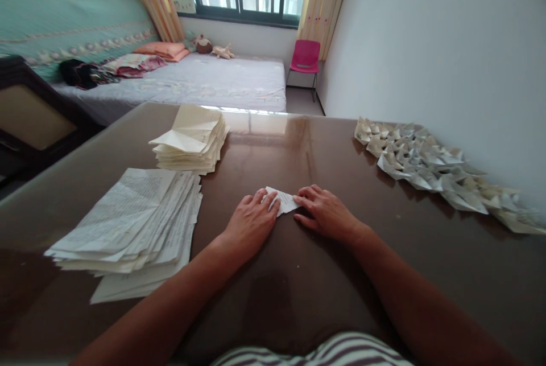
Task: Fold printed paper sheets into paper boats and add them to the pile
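A small folded piece of printed paper (283,201) lies on the glossy brown table (298,149) in front of me. My left hand (251,222) rests flat on its left part, fingers stretched out over the paper. My right hand (325,212) presses its fingertips onto the paper's right end, fingers extended and close together. Neither hand lifts the paper; both pin it against the tabletop.
A spread stack of printed sheets (136,223) lies at my left, a pile of folded sheets (191,141) behind it. Many folded paper shapes (430,164) line the right wall side. Beyond the table are a bed (205,78) and a pink chair (305,58).
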A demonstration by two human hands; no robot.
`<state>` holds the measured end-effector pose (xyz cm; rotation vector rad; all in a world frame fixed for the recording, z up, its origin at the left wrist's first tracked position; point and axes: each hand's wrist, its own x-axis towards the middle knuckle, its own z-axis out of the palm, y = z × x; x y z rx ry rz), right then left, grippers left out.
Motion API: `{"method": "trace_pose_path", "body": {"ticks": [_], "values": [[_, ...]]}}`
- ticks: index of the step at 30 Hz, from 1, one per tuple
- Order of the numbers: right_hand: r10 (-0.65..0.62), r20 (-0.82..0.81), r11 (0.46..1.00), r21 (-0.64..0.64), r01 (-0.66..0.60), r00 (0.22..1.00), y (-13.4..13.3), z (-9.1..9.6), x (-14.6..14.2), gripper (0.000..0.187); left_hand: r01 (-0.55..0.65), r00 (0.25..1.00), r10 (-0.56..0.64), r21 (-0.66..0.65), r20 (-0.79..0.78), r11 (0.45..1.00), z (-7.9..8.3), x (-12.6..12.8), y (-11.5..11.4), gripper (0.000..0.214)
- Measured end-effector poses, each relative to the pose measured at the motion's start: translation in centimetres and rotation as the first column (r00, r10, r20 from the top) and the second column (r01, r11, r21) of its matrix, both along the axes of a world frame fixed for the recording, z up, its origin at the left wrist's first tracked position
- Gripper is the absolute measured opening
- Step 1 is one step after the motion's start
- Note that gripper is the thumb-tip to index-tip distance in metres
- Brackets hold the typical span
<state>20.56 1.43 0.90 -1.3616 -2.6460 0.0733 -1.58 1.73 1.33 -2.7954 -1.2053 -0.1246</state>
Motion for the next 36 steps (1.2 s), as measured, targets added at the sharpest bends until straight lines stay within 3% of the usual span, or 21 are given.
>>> {"method": "trace_pose_path", "body": {"ticks": [4, 8, 13, 16, 20, 23, 30, 36], "values": [[-0.022, 0.009, 0.999, 0.027, 0.022, 1.0, -0.1, -0.2, -0.1, 0.041, -0.067, 0.997, 0.065, -0.041, -0.045, 0.997, 0.7, -0.7, 0.2, 0.019], [-0.046, 0.013, 0.997, 0.063, 0.045, 0.999, 0.1, -0.5, -0.3, 0.042, -0.032, 0.999, 0.031, -0.02, -0.03, 0.999, 0.7, -1.1, 0.7, 0.012], [-0.067, 0.014, 0.991, 0.121, 0.065, 0.998, 1.1, -1.1, -0.7, 0.023, 0.01, 0.999, -0.011, 0.04, 0.038, 0.999, -0.1, -2.2, 1.9, 0.012], [-0.043, 0.013, 0.988, 0.149, 0.041, 0.999, 1.4, -1.2, -0.6, 0.021, 0.006, 0.998, -0.008, 0.032, 0.061, 0.999, -0.5, -2.6, 2.5, 0.013], [0.016, -0.015, 0.994, 0.106, -0.014, 1.0, 1.2, -1.0, 0.0, 0.023, 0.002, 0.998, 0.0, -0.03, 0.068, 1.0, -0.5, -2.7, 2.6, 0.017], [0.021, -0.13, 1.0, 0.021, -0.019, 0.991, 1.3, -1.3, 0.6, 0.025, -0.019, 0.995, 0.032, -0.128, 0.096, 0.992, -0.3, -3.1, 2.7, 0.023], [-0.164, -0.367, 0.982, -0.15, 0.116, 0.916, 2.0, -2.3, 0.2, 0.026, 0.004, 0.94, 0.131, -0.395, 0.314, 0.919, -0.9, -4.6, 4.6, 0.028], [-0.331, -0.337, 0.942, -0.178, 0.286, 0.881, 2.0, -2.6, -0.9, 0.022, -0.151, 0.901, 0.3, -0.422, 0.314, 0.894, -1.7, -4.1, 5.0, 0.031]]}}
